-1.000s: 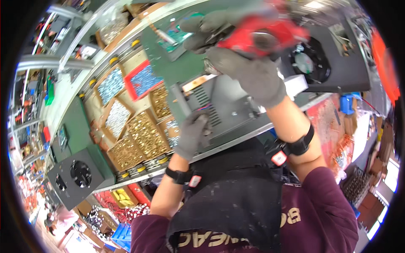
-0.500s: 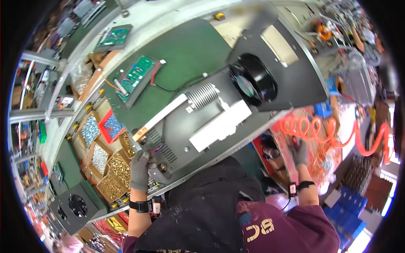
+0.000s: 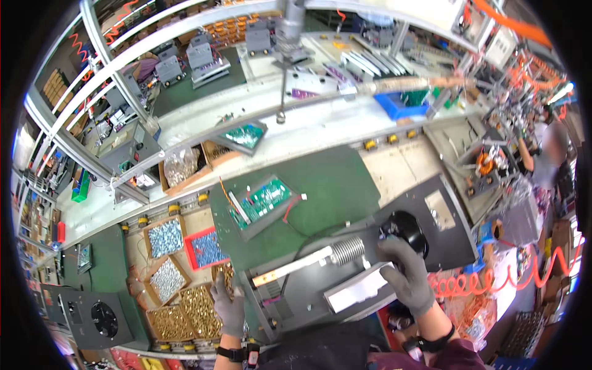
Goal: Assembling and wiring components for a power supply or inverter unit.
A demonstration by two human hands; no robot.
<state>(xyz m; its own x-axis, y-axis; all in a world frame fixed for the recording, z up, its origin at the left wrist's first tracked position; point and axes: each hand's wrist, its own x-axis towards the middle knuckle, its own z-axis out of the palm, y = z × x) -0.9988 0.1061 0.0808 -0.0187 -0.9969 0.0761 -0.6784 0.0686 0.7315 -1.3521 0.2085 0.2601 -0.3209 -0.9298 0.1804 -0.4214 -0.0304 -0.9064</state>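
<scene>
"How is your right hand?"
"My right hand (image 3: pixel 410 282) is partly open, thumb apart from the fingers, between the white block (image 3: pixel 359 291) and the black fan (image 3: pixel 404 229). I see nothing gripped in it; whether my fingertips touch the fan, I cannot tell."
"And your left?"
"My left hand (image 3: pixel 229 311) is loosely spread, just beside the brass-coloured fasteners (image 3: pixel 200 311). No piece shows in it, though the glove hides its far side."
"Where is the dark metal panel (image 3: pixel 316 282)?"
"Right in front of me, between my hands, along the near side of the green mat (image 3: pixel 336 182). I suppose that keeps the ribbed coil (image 3: pixel 348 251) and the block on it within easy reach."
"Why is the circuit board (image 3: pixel 266 196) so near?"
"It lies just beyond the panel, perhaps because of the dark cable (image 3: pixel 320 233) running between them. The fasteners sit in separate boxes, likely so kinds don't mix."
</scene>
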